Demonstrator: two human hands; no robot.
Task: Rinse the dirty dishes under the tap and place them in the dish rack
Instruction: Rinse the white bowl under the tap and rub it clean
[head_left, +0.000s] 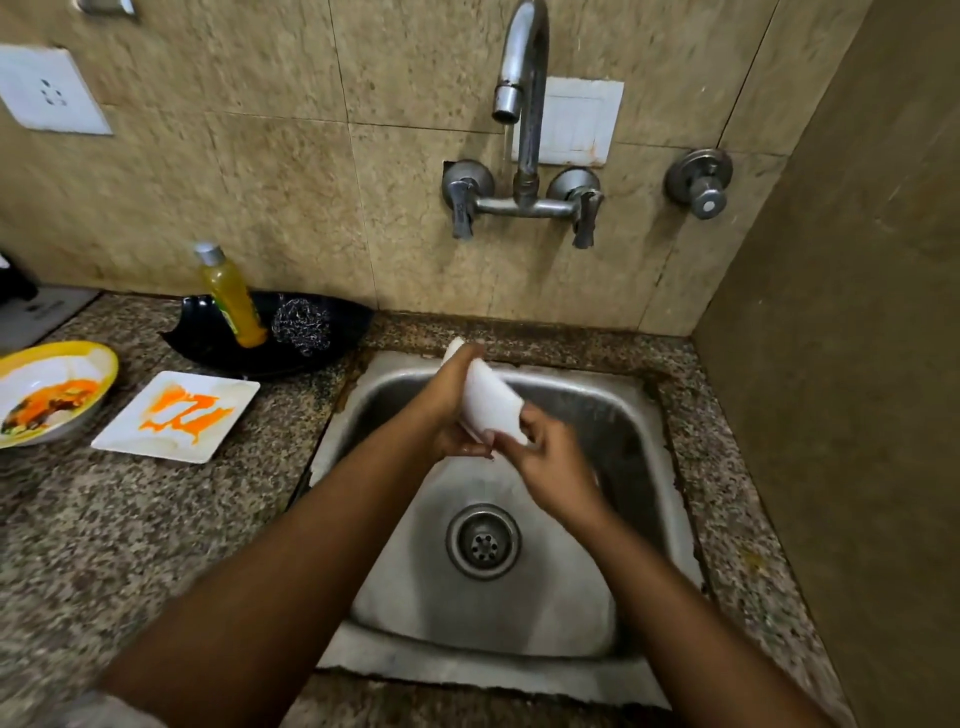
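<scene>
Over the steel sink (644, 467) I hold a white dish (491, 402) tilted on edge under the tap (522, 67), which runs a thin stream of water. My left hand (447, 410) grips the dish from the left side. My right hand (553, 462) pinches its lower right corner. On the counter to the left lie a white square plate (174, 415) smeared with orange sauce and a yellow-rimmed bowl (49, 392) with food remains. No dish rack is in view.
A black tray (332, 327) behind the plate holds a yellow soap bottle (231, 296) and a steel scrubber (301, 325). The speckled granite counter (130, 530) surrounds the sink. A brown wall (852, 364) closes the right side. Tap handles (462, 197) sit on the tiled wall.
</scene>
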